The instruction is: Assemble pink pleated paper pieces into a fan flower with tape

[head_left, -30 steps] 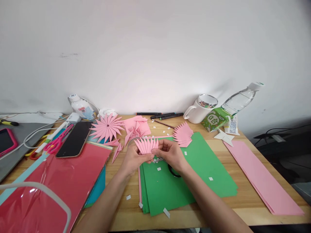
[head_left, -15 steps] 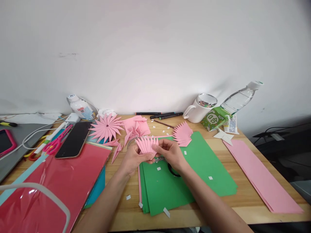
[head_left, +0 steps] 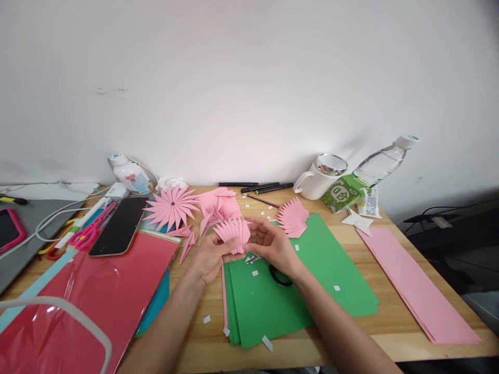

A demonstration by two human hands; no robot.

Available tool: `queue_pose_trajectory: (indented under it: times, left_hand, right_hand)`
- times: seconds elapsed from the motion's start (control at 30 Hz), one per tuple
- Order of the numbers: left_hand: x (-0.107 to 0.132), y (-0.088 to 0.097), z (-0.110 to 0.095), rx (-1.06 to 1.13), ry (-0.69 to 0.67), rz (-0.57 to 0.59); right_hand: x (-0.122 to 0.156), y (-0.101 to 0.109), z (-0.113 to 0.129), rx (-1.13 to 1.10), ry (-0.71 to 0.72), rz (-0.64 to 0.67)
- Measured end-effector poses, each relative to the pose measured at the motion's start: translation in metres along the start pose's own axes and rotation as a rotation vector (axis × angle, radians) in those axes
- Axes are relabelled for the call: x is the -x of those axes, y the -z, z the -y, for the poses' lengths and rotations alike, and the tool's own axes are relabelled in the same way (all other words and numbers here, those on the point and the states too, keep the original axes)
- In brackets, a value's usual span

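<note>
- While the left hand (head_left: 208, 257) is clamped on a pleated pink fan (head_left: 237, 231), thumb across its folds, the right hand (head_left: 273, 246) touches the fan's right side with thumb and fingertips; whether these are pinched together on it, I cannot tell.
- Held with its points upward, the fan is over the far left corner of the green sheets (head_left: 304, 291), around the middle of the table (head_left: 191, 343).
- Black scissors (head_left: 272, 274) lie on the sheets under the right hand, blades partly hidden; white scraps (head_left: 254, 273) are scattered about them and toward the table's near edge.
- Just beyond the right hand, a second fan (head_left: 294, 218) overlaps the sheets' far edge.
- Beyond the left hand are loose pink pieces (head_left: 188, 246), a wheel (head_left: 163, 208) and a pink square (head_left: 208, 197).
- Along the table's far edge lie pens (head_left: 238, 184), their print too small to read.
- Toward the far right corner stand a mug (head_left: 312, 183), a green carton (head_left: 343, 193) with a large white character I cannot read surely, and a clear bottle (head_left: 382, 163).
- Pink strips (head_left: 421, 291) follow the right edge, a white star (head_left: 356, 221) touching their far end.
- Toward the left edge lie a phone (head_left: 119, 226), pink scissors (head_left: 89, 234) and a red pack (head_left: 97, 291).
- Near the far left corner, a white bottle (head_left: 132, 176) bears red lettering, illegible.
</note>
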State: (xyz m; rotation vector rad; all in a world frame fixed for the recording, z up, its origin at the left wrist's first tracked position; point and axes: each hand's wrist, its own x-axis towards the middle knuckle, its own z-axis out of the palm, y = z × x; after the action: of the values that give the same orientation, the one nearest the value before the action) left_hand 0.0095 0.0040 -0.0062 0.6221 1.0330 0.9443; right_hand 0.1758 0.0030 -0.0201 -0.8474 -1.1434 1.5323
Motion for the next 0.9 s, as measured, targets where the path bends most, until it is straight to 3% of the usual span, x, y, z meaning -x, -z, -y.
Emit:
queue_pose_trajectory:
  times: [0.3,0.43,0.57,0.77,0.9]
  left_hand:
    - [0.002,-0.004,-0.002,-0.078,-0.056,-0.052]
    - [0.0,-0.004,0.001,-0.107,-0.132,-0.077]
    - [0.0,-0.005,0.002,-0.121,-0.187,-0.127]
    - [0.002,-0.005,0.001,-0.159,-0.215,-0.083]
    - [-0.001,-0.003,-0.003,-0.081,-0.248,-0.184]
  right_hand:
    - [0.0,-0.006,-0.01,0.025,0.035,-0.06]
    - [-0.001,-0.007,-0.013,0.074,0.081,-0.136]
    - [-0.002,-0.007,-0.011,0.163,0.091,-0.125]
    - [-0.002,-0.009,-0.012,0.2,0.058,-0.112]
    - [-0.002,-0.005,-0.017,0.274,0.076,-0.128]
